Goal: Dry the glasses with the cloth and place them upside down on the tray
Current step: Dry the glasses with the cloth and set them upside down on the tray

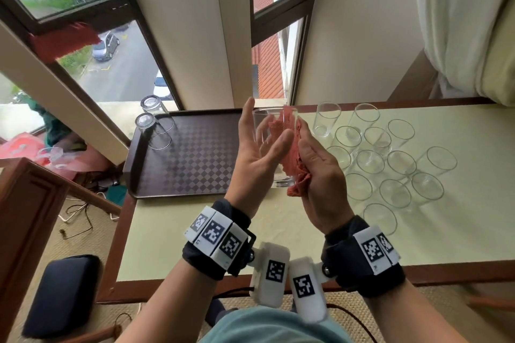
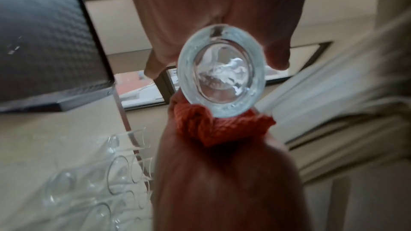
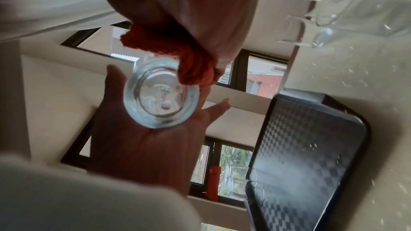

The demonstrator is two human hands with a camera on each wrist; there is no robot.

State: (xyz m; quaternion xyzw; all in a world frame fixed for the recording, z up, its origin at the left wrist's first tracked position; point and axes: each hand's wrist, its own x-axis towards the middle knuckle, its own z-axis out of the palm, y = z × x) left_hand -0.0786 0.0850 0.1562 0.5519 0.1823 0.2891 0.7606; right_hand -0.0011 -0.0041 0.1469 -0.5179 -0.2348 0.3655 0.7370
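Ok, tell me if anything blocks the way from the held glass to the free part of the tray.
Nothing visible does. The glass is held just right of the tray; two upturned glasses occupy only its far-left corner.

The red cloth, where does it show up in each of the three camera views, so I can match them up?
Head: the red cloth is at centre, pressed by the right hand against the held glass.
Left wrist: cloth at centre, just below the glass's round base.
Right wrist: cloth upper centre, at the top right of the base.
Shared landmark: the checkered tray, upper left in the left wrist view, lower right in the right wrist view.
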